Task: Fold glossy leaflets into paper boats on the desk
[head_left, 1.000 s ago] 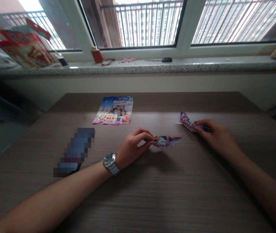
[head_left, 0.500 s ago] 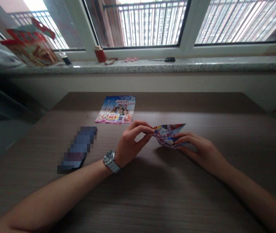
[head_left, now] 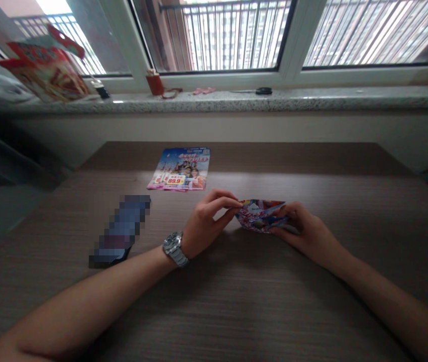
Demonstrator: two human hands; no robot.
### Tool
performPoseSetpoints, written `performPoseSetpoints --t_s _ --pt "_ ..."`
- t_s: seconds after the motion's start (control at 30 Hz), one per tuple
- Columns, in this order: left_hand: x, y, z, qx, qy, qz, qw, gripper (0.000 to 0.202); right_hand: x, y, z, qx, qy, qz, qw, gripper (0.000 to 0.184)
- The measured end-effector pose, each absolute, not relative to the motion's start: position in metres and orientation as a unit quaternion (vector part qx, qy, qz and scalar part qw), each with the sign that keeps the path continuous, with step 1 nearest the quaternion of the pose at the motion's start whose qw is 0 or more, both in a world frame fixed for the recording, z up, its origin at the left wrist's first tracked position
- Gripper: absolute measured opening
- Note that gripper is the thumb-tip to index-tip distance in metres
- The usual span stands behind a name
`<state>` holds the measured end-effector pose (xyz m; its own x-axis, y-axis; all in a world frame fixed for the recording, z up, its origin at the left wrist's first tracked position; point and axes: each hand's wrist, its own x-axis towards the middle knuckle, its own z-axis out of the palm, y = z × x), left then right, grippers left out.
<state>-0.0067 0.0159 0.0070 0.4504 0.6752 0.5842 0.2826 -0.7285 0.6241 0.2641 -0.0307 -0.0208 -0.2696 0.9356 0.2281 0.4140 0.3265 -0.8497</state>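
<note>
A small folded piece of colourful printed paper [head_left: 259, 215] is held just above the wooden table [head_left: 236, 301] between both hands. My left hand [head_left: 206, 221], with a metal watch on its wrist, pinches the paper's left end between thumb and forefinger. My right hand [head_left: 304, 231] grips the right end, fingers curled round it. A flat colourful flyer [head_left: 181, 168] lies on the table beyond my left hand.
A dark blurred-out object [head_left: 121, 231], flat on the table, lies left of my left hand. The stone windowsill [head_left: 312, 99] behind holds a red snack bag [head_left: 48, 75], a small red cup [head_left: 154, 83], scissors [head_left: 259, 91] and small bits.
One second ago each hand held a separate folded paper piece, far apart. My right hand has moved left to meet the left hand, and the pieces are now together between them.
</note>
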Motion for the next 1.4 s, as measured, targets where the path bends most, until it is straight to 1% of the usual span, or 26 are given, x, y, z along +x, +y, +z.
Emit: performPoseSetpoints --t_s 0.1,0.2,0.3,0.4,0.53,0.63,0.73,0.87,1.17,1.4 --pt "-0.007 0.017 0.007 0.817 0.297 0.442 0.223 0.014 0.264 -0.031 -0.019 -0.46 -0.718 0.362 0.378 0.029" --pt "-0.008 0.019 0.008 0.808 0.311 0.454 0.209 0.014 0.265 -0.031 -0.015 -0.457 -0.734 0.358 0.353 0.027" --pt "-0.009 0.022 0.009 0.798 0.327 0.465 0.199 0.014 0.271 -0.028 -0.011 -0.457 -0.774 0.3 0.321 0.022" --pt "-0.011 0.023 0.009 0.796 0.328 0.468 0.2 0.014 0.28 -0.024 -0.008 -0.446 -0.803 0.243 0.311 0.015" --pt "-0.011 0.021 0.006 0.805 0.323 0.452 0.207 0.014 0.295 -0.017 -0.008 -0.486 -0.788 0.205 0.317 0.019" --pt "-0.011 0.02 0.003 0.82 0.311 0.421 0.232 0.012 0.304 -0.013 -0.01 -0.503 -0.776 0.193 0.328 0.019" --pt "-0.011 0.019 -0.001 0.835 0.307 0.375 0.26 0.013 0.307 -0.011 -0.01 -0.504 -0.77 0.198 0.337 0.018" --pt "-0.011 0.019 -0.004 0.846 0.307 0.339 0.273 0.014 0.305 -0.012 -0.009 -0.509 -0.761 0.213 0.342 0.016" --pt "-0.012 0.02 -0.004 0.849 0.307 0.325 0.283 0.016 0.296 -0.017 -0.002 -0.55 -0.697 0.268 0.374 0.02" --pt "-0.012 0.018 -0.001 0.851 0.308 0.312 0.289 0.015 0.296 -0.019 -0.003 -0.537 -0.684 0.302 0.391 0.019"
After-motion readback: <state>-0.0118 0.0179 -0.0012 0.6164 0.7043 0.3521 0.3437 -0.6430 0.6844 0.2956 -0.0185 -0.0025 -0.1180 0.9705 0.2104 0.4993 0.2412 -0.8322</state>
